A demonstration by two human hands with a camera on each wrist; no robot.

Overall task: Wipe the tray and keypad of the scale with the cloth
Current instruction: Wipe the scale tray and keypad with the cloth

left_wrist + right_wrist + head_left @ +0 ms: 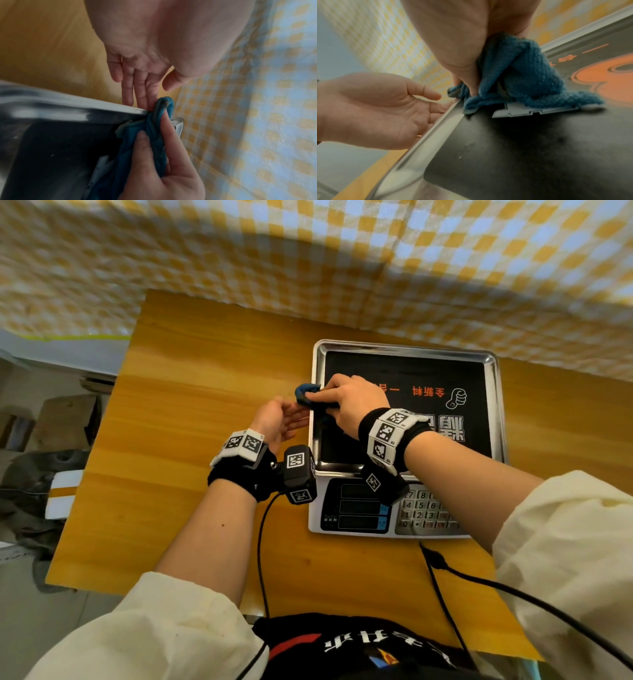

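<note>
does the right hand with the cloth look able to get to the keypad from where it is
Probably yes. The right hand grips the cloth at the tray's left rim; the keypad lies under its own forearm with nothing on it, so pulling back should reach it.

Right hand (349, 402) fingers curled; left hand (279, 422) palm up, fingers straight.

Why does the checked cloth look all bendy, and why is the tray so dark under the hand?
Head view: the wide lens curves the checked cloth. Right wrist view: the right hand and blue cloth cast a shadow on the tray. Left wrist view: edges are blurry.
</note>
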